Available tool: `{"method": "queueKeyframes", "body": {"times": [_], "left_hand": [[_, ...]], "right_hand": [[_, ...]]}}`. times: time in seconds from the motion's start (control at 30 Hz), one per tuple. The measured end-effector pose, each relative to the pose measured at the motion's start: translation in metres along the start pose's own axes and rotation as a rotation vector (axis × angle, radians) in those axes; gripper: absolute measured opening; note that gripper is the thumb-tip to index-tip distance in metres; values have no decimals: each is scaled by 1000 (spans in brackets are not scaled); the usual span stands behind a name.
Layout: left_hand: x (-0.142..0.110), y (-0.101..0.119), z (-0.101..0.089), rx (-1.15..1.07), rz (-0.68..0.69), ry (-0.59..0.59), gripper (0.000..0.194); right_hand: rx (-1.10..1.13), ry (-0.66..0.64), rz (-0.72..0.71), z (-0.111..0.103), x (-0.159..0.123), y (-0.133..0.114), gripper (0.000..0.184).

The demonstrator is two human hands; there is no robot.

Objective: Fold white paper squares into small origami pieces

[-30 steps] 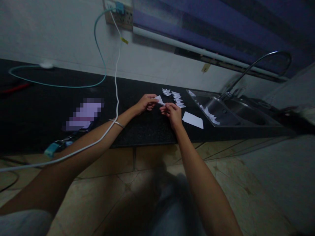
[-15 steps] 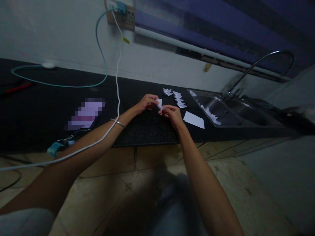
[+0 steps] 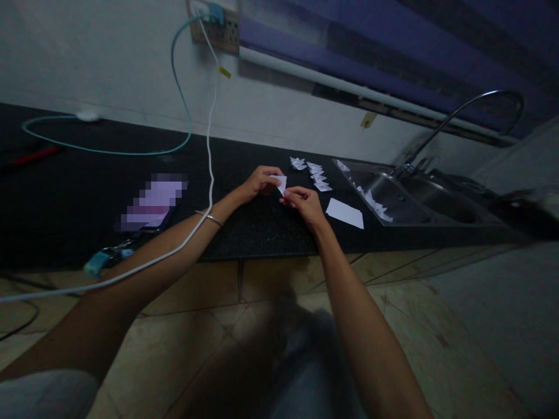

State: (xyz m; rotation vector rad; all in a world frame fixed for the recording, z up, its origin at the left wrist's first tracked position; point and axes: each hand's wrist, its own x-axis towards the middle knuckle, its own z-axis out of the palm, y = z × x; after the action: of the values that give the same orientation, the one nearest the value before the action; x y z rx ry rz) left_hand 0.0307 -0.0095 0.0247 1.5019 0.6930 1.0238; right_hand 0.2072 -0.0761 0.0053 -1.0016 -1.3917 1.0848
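Over a black stone counter (image 3: 262, 230) both my hands pinch one small folded piece of white paper (image 3: 280, 182). My left hand (image 3: 258, 182) grips its left side with fingers curled; a thin bangle sits on that wrist. My right hand (image 3: 303, 203) pinches the lower right corner from below. A flat white paper sheet (image 3: 345, 213) lies just right of my right hand. Several small folded paper pieces (image 3: 315, 172) lie in a cluster beyond the hands.
A steel sink (image 3: 406, 195) with a curved tap (image 3: 463, 110) sits at the right, with more paper bits on its edge. A white cable (image 3: 209, 169) and a teal cable (image 3: 109, 151) run from a wall socket (image 3: 213, 26). A phone (image 3: 151, 203) lies at the left.
The folded paper has turned from lying flat between the hands to a more upright, narrower shape, and the hands have drawn slightly closer together.
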Motion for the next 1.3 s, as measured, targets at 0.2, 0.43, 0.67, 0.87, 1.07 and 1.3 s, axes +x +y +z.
{"method": "queueKeyframes", "body": {"times": [0.2, 0.43, 0.67, 0.87, 1.07, 1.3], "left_hand": [[1, 0, 0, 15, -28, 6, 6], [2, -3, 0, -35, 17, -6, 19], [1, -2, 2, 42, 24, -29, 18], [-3, 3, 4, 89, 42, 49, 22], [-3, 1, 3, 82, 83, 54, 20], [0, -1, 4, 56, 60, 36, 17]], "right_hand": [[-220, -32, -108, -2, 1, 7, 28], [-270, 39, -147, -4, 3, 8, 26], [-206, 65, -122, -4, 5, 10, 25], [8, 94, -27, -2, 4, 5, 31], [-47, 115, -110, -2, 2, 5, 41], [-87, 150, -161, -3, 4, 8, 31]]}}
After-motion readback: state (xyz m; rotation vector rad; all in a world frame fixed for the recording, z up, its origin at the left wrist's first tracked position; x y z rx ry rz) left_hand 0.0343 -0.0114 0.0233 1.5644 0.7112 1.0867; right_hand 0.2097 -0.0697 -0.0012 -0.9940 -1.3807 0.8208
